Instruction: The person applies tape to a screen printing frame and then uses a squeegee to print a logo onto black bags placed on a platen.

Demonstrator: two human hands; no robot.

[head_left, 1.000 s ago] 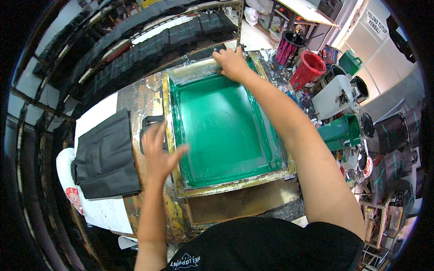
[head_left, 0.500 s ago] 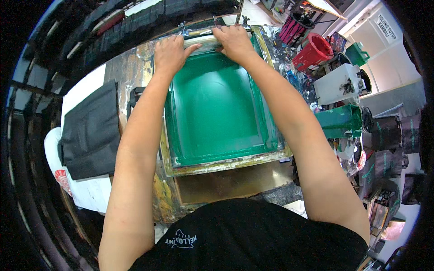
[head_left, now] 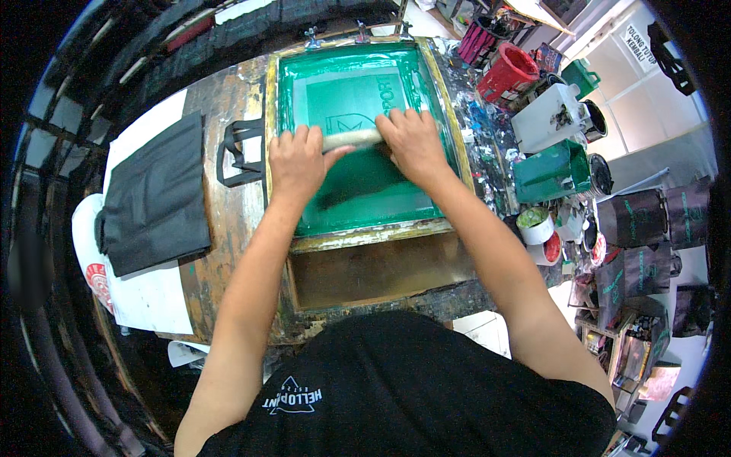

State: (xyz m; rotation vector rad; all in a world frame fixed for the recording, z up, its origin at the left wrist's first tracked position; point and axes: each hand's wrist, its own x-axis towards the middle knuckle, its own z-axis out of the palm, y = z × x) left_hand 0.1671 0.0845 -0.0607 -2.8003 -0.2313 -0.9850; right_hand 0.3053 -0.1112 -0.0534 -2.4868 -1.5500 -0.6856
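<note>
My left hand and my right hand grip opposite ends of a squeegee with a pale handle. It lies crosswise over the green mesh of a screen-printing frame, about midway along it. Beyond the squeegee, dark outlines of a design show in the mesh; green ink lines the inner edges. The frame's wooden rim is stained yellow and white. Out from its left side stick black fabric handles; whatever they belong to is hidden under the screen. The squeegee's blade is mostly hidden by its handle and my hands.
Folded black fabric rests on white sheets at the left. Clamps hold the frame's far edge. Along the right stand a red bucket, a white jug, a green container and small ink tubs.
Both hands have drawn the squeegee from the far end of the screen toward me, to about its middle. Design outlines now show in the mesh behind it. My view has shifted slightly.
</note>
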